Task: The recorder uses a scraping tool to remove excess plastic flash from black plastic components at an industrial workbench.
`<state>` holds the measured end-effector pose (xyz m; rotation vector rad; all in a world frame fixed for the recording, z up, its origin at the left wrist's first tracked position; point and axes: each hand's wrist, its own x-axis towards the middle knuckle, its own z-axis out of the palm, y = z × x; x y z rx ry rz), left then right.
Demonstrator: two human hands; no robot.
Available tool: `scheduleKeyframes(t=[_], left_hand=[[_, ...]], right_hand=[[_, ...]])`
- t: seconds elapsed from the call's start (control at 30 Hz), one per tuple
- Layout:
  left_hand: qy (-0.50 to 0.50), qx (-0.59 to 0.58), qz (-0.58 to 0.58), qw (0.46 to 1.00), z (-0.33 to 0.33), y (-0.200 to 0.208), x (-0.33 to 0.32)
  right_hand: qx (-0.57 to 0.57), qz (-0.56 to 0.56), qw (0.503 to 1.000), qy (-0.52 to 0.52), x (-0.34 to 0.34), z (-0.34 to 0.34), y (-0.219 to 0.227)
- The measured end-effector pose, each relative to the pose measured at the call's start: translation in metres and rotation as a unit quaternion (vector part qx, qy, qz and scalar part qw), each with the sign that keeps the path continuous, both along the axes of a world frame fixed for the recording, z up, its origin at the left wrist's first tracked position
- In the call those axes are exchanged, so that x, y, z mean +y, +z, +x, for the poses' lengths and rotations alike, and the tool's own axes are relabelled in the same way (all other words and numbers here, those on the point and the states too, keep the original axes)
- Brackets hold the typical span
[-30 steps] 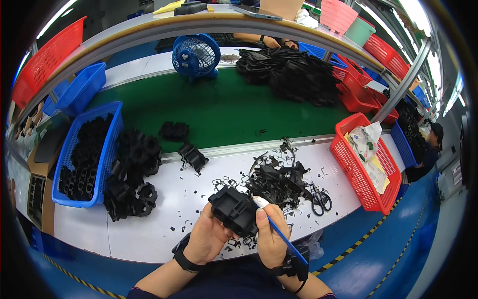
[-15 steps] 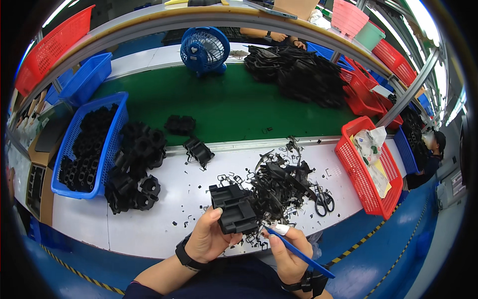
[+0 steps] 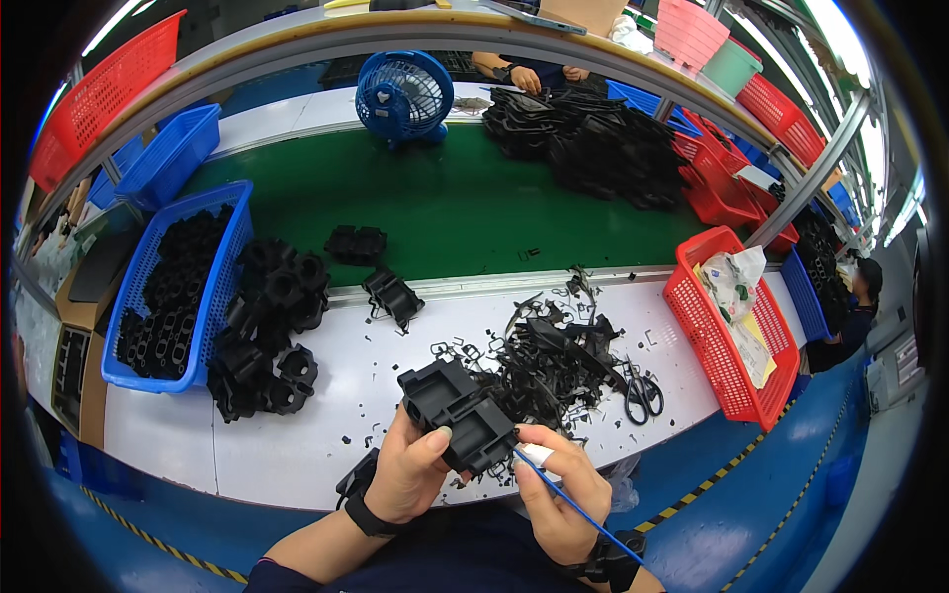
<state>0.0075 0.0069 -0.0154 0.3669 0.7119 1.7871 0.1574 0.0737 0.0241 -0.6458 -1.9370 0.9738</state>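
My left hand (image 3: 410,465) grips a black moulded plastic part (image 3: 460,410) with box-like recesses, held tilted above the near edge of the white bench. Wrapped around a thin blue-handled tool (image 3: 578,507), my right hand (image 3: 563,489) has white tape on one finger. The tool's tip meets the part's right lower corner, where fingers of that hand also touch it; the tip itself is too small to make out. Just beyond lies a heap of black plastic scraps (image 3: 554,361), with black scissors (image 3: 643,393) to its right.
More black parts (image 3: 277,296) are piled left of centre, beside a blue basket (image 3: 232,247) of similar pieces. A red basket (image 3: 682,292) holding papers stands right. Beyond the green belt (image 3: 287,188) are a blue fan (image 3: 403,97), a black heap (image 3: 603,148) and another person's hands (image 3: 529,79).
The black part has shifted slightly left and turned in my left hand. My right hand has moved left and closer, bringing its fingers and the tool against the part's corner.
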Motion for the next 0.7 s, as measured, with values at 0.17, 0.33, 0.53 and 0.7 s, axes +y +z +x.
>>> scheduleKeyframes(t=[0.17,0.33,0.53,0.7], left_hand=[[0.043,0.037,-0.020,0.998,0.008,0.005,0.002],[0.062,0.061,-0.048,0.995,0.012,0.007,0.005],[-0.006,-0.050,-0.055,0.997,0.004,0.001,0.006],[-0.056,-0.097,-0.009,0.994,-0.007,-0.005,-0.001]], right_hand=[[-0.072,0.233,0.970,-0.017,0.006,-0.008,-0.003],[-0.064,0.275,0.959,-0.040,0.016,-0.013,-0.018],[-0.056,0.314,0.933,-0.165,0.047,-0.011,-0.037],[-0.141,0.162,0.965,-0.147,0.086,0.022,-0.045]])
